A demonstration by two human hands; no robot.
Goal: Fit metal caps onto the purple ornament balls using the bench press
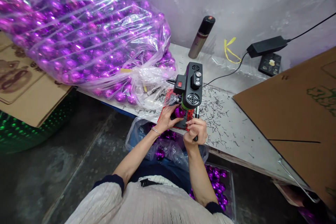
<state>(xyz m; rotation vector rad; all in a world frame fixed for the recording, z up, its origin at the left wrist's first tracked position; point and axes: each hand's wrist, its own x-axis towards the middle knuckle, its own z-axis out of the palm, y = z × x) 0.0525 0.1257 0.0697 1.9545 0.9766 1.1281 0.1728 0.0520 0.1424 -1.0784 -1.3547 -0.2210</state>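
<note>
A shiny purple ball ornament [180, 112] sits under the head of a small black bench machine [193, 84], which has a red switch and round vents. My left hand [167, 118] holds this ball between thumb and fingers. Wrapped round the black-gripped lever [197, 113] on the machine's right side is my right hand [195, 132]. Beneath the ball lies the dark base of the machine [181, 123], with red material around it. Partly hidden by my arms, a clear plastic bag [141, 129] with more purple balls rests at my lap.
A huge clear bag of purple balls [99, 35] fills the table's left. Behind the machine stands a spray can [201, 36]; a power adapter [267, 46] lies right of it. Dark scraps [215, 112] litter the white tabletop. Cardboard [296, 112] stands at right; a tray of balls [219, 185] sits below.
</note>
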